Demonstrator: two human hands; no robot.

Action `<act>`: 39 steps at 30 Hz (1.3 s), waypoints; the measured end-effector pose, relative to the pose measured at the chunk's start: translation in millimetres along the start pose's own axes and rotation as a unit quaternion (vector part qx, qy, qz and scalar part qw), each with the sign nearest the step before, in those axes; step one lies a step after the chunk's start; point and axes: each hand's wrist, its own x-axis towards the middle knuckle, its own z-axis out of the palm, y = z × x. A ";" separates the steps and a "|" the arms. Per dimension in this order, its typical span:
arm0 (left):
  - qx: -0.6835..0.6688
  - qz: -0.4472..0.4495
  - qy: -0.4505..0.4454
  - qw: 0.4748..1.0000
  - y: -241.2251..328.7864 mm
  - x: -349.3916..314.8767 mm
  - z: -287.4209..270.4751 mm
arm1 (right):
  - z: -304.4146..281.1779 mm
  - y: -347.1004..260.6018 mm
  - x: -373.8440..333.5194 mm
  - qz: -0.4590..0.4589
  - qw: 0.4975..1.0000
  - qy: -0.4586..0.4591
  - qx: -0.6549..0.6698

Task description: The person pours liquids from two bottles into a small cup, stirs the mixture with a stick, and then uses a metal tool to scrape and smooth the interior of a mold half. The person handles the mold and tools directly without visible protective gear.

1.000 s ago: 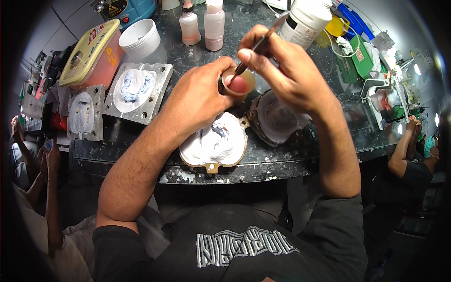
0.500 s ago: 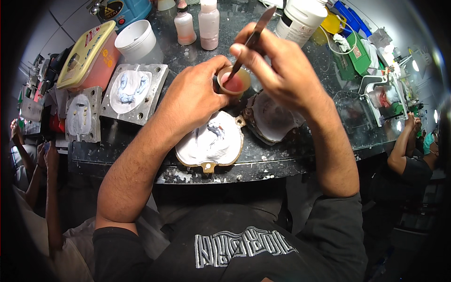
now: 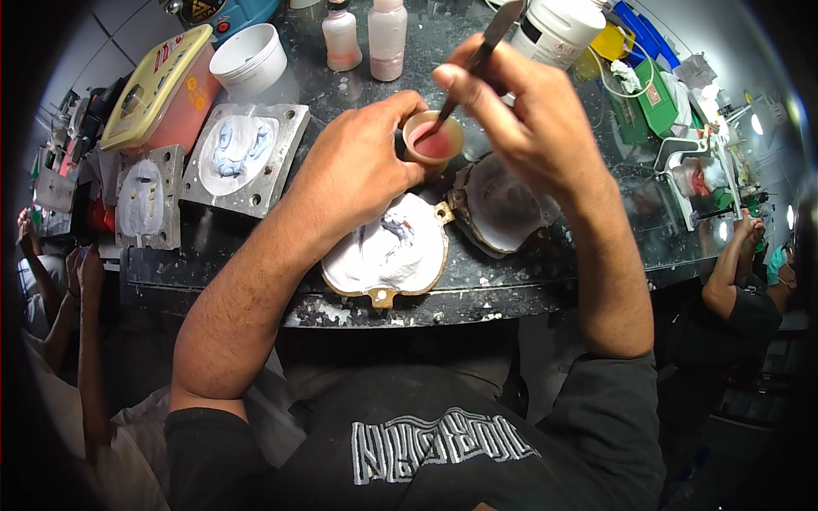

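Note:
My left hand (image 3: 362, 166) is wrapped round a small tan cup (image 3: 456, 140) with pink-red material (image 3: 432, 143) inside. Between the fingers of my right hand (image 3: 532, 119) is a dark spatula (image 3: 484, 53), held slanting so that its lower end dips into the cup. Just nearer than the cup lies a brass-rimmed flask half (image 3: 396, 260) filled with white plaster, with a hollow of bluish and reddish marks. Beside it, partly under my right hand, rests a second round flask half (image 3: 503, 213) with a pale inside.
Two metal flask halves with plaster, a larger one (image 3: 285, 175) and a smaller one (image 3: 173, 192), lie left. Behind them stand a yellow-lidded tub (image 3: 183, 102) and white pot (image 3: 249, 61). Pink bottles (image 3: 388, 43) and a white jug (image 3: 558, 30) stand farther back. Other people's hands (image 3: 748, 226) show at right.
The spatula has shifted within the cup, its handle moving right and up along with my right hand. The cup remains in my left hand, and the view has shifted slightly.

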 end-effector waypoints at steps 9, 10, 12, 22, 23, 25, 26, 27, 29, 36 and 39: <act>0.005 -0.012 -0.022 1.000 2.8 3.5 -2.8 | -10.8 -3.1 -1.9 0.051 0.997 -0.031 -0.042; 0.003 -0.029 -0.029 0.999 4.6 3.5 -4.0 | -10.3 -7.4 -2.0 0.058 0.997 -0.053 0.011; 0.001 -0.043 -0.036 0.998 5.3 3.5 -3.7 | 6.9 -1.6 2.8 -0.070 0.997 -0.010 0.035; 0.011 -0.027 -0.018 0.999 0.7 3.6 -0.6 | -1.8 0.4 -1.5 -0.023 1.000 0.001 -0.012; 0.012 0.007 -0.003 1.000 -2.8 2.5 0.0 | -3.9 -4.0 -1.3 0.025 0.999 0.001 -0.047; -0.016 -0.020 -0.014 1.000 3.7 2.3 -1.6 | -3.1 -3.7 -2.3 -0.004 0.998 -0.054 0.022; -0.044 -0.047 -0.025 0.998 5.8 2.2 -2.3 | 1.6 2.9 -3.0 -0.027 0.999 -0.025 0.033; -0.043 -0.049 -0.025 0.998 4.6 1.9 -2.6 | 6.4 7.9 -3.5 -0.050 0.998 0.002 0.046; -0.004 -0.001 -0.023 1.000 0.0 2.7 -2.3 | -0.5 9.4 -4.7 0.013 0.999 0.040 -0.020; -0.010 -0.035 -0.029 0.999 2.8 3.3 -3.0 | -2.6 1.0 -2.7 0.018 1.000 0.014 0.003; -0.005 -0.006 -0.013 1.000 1.3 3.2 -1.2 | 3.5 -2.1 -7.5 0.066 0.991 -0.040 0.113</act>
